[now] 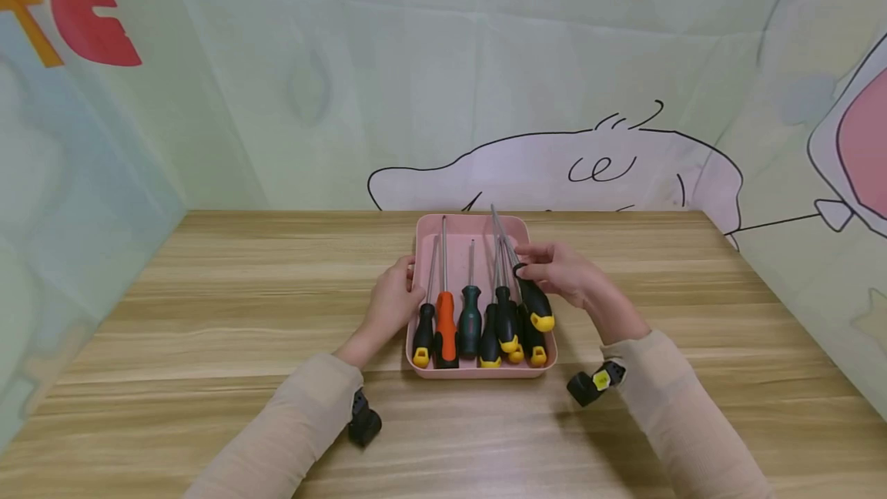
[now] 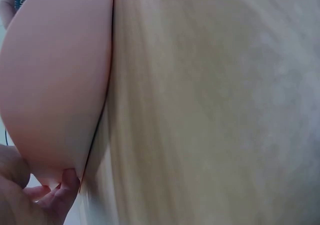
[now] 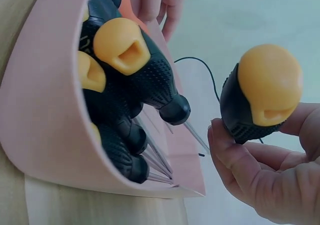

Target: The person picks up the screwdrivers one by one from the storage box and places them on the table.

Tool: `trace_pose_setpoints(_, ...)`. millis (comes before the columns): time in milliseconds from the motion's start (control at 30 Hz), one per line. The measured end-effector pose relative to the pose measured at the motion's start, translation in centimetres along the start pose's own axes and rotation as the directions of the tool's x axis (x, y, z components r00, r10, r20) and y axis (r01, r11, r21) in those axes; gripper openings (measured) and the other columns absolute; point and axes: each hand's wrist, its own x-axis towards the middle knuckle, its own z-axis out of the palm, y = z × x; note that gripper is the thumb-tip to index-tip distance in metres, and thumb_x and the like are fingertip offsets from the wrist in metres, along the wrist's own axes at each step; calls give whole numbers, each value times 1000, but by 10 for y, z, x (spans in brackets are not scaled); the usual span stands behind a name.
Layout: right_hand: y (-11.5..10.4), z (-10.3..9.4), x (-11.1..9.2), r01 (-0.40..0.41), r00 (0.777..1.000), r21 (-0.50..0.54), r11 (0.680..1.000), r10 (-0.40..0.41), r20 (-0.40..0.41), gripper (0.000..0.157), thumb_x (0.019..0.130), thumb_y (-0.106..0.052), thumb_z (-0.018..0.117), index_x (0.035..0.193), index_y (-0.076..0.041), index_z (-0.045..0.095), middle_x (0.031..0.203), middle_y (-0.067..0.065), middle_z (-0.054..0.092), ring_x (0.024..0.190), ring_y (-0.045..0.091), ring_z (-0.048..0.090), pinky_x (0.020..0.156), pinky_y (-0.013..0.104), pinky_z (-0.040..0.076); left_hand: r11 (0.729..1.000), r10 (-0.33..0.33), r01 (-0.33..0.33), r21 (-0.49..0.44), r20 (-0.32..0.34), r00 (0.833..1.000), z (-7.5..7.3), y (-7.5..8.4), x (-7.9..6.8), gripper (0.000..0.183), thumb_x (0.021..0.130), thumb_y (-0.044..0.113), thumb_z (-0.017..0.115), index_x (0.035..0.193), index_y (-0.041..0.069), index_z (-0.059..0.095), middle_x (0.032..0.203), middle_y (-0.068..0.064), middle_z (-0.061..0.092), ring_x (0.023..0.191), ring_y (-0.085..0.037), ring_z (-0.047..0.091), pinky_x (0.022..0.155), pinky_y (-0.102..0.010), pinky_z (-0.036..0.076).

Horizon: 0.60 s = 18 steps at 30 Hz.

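A pink tray (image 1: 480, 373) stands on the table with several screwdrivers in it. My right hand (image 1: 570, 274) holds a screwdriver (image 1: 534, 300) by its black-and-yellow handle above the tray's right side. In the right wrist view, fingers and thumb pinch that handle (image 3: 270, 85), lifted clear of the others. My left hand (image 1: 391, 303) grips the tray's left edge, thumb at the rim, fingers on the outer wall. Lying inside are an orange screwdriver (image 1: 446, 326), a dark green screwdriver (image 1: 470, 322), a black-and-yellow screwdriver (image 1: 423, 333) at left and several more piled at right.
The wood-grain table (image 1: 277, 276) extends around the tray. A printed cloth (image 1: 416, 60) hangs behind the table and along both sides. Each wrist carries a small black camera, such as the right wrist camera (image 1: 589, 385).
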Motion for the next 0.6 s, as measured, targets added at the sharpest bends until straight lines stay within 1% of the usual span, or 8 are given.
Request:
trace_pose_setpoints(100, -1, -2, 0, 2, 1000, 8, 1000, -2, -2, 49, 93, -1, 50, 139, 3, 37, 123, 19, 46, 100, 23, 47, 96, 40, 42, 1000, -5, 5, 2, 7, 1000, -1, 1, -1, 49, 79, -3, 55, 128, -7, 48, 98, -19, 61, 72, -23, 55, 64, -33, 48)
trace_pose_setpoints(233, -3, -4, 0, 10, 1000, 11, 1000, -10, -4, 48, 93, -2, 51, 139, 2, 38, 118, 17, 47, 94, 21, 48, 88, 32, 45, 1000, -14, 14, 1, 9, 1000, 0, 0, -1, 49, 80, -3, 55, 128, -7, 47, 99, -20, 61, 73, -23, 55, 65, -33, 49)
trace_pose_setpoints(300, -4, -5, -1, 19, 1000, 15, 1000, -19, -4, 49, 92, -1, 50, 139, 2, 37, 116, 16, 46, 93, 20, 49, 87, 31, 46, 1000, -15, 15, -1, 7, 1000, 0, 0, -1, 48, 80, -3, 55, 128, -7, 47, 99, -20, 61, 74, -24, 55, 66, -33, 49)
trace_pose_setpoints(467, -11, -9, -2, 51, 999, 20, 999, -50, -11, 50, 93, 1, 48, 141, 1, 35, 117, 17, 44, 97, 21, 49, 95, 40, 43, 1000, -10, 10, 9, 3, 1000, 2, -2, 0, 48, 80, -3, 55, 127, -7, 48, 97, -19, 61, 71, -22, 54, 63, -31, 48)
trace_pose_setpoints(533, -14, -11, -2, 59, 998, 23, 998, -58, -19, 50, 93, 2, 47, 141, 1, 35, 118, 18, 43, 98, 22, 49, 96, 41, 42, 1000, -8, 8, 11, 2, 1000, 2, -2, 1, 47, 80, -3, 55, 127, -7, 48, 96, -18, 61, 70, -22, 54, 62, -31, 48)
trace_pose_setpoints(600, -16, -12, -2, 58, 998, 25, 998, -58, -30, 50, 93, 1, 48, 141, 0, 36, 118, 17, 44, 99, 22, 50, 94, 39, 44, 1000, -12, 12, 5, 3, 1000, 2, -1, 0, 47, 80, -3, 54, 127, -7, 48, 96, -18, 61, 70, -22, 54, 62, -31, 48)
